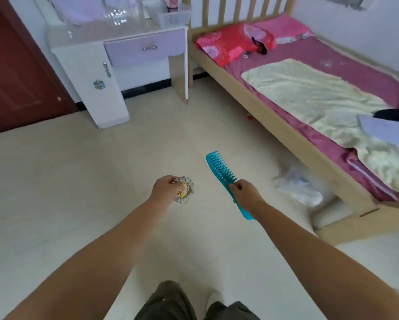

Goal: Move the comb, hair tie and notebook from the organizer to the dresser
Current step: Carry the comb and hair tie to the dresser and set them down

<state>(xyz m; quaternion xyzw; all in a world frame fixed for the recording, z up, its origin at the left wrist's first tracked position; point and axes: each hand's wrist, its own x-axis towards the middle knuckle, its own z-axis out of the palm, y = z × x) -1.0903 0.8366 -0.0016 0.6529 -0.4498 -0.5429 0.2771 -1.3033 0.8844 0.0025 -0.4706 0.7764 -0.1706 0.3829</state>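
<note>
Both hands full, open floor [78, 181] before dresser [115, 35], bed [286, 125] right

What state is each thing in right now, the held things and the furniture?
comb: held by its handle in the right hand
hair tie: clutched in the left hand
dresser: drawer shut, cabinet door shut
bed: unmade, pale blanket rumpled

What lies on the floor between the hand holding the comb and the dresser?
Nothing: in the head view, only bare pale floor stretches from the right hand with the comb to the dresser.
</note>
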